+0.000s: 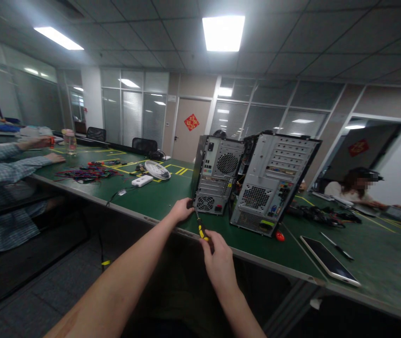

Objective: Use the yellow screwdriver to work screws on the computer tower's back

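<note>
On the green table stands a computer case (217,176) with its back panel facing me. My left hand (182,210) is closed at its lower left edge, the fingertips partly hidden against the dark side. A black and yellow screwdriver (200,226) is gripped in my right hand (218,256), just below that case. The shaft tilts up toward the bottom left corner of the back panel; whether the tip sits in a screw is too small to tell. Right beside it, a second, larger computer case (268,183) also shows its back.
Left of the cases lie a white power bank-like block (142,181), a white oval basket (157,170) and a pile of coloured pens or wires (89,172). To the right are a phone-like slab (329,259), a knife-like tool (337,246) and black cables (323,215). People sit at both sides.
</note>
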A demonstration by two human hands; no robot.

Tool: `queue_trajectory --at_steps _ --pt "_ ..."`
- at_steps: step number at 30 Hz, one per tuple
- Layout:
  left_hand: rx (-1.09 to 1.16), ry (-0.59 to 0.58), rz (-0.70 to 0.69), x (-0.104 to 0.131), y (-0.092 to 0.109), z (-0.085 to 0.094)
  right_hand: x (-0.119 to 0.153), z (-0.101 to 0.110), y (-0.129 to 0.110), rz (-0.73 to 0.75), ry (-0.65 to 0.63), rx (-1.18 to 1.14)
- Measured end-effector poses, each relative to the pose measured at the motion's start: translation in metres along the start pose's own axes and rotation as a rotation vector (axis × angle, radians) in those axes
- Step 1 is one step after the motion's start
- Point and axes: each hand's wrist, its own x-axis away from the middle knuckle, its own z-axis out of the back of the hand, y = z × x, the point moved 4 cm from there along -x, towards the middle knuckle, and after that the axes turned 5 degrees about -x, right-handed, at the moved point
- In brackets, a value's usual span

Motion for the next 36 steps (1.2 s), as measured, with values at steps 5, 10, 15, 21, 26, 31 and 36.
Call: queue_trajectory --at_steps 5,10,15,21,26,31,36 --pt "0.0 0.002 -0.001 0.0007 0.0007 0.0007 0.0007 0.0003 -0.0028 0.047 -0.001 0.032" --pt "-0.007 0.003 0.009 0.0018 0.002 0.0021 0.0019 -0.002 -0.0038 0.045 -0.021 0.058" --pt "0.0 -0.003 0.012 0.0016 0.0027 0.002 0.0015 -0.001 -0.002 0.034 0.033 0.047" --pt "0.012 -0.001 0.006 0.0029 0.0053 0.0042 0.0011 -0.0001 -0.0039 0.045 0.023 0.056" --pt "0.019 -0.009 0.02 0.005 0.009 0.0066 0.0023 -0.0019 -0.0052 0.04 0.026 0.066" --pt "0.038 -0.003 0.015 0.0055 0.0097 0.0072 0.0029 -0.0029 -0.0069 0.043 0.024 0.054" --pt "0.025 0.01 0.009 0.0041 0.0073 0.0058 0.0037 -0.0046 -0.0051 0.028 0.005 0.031"
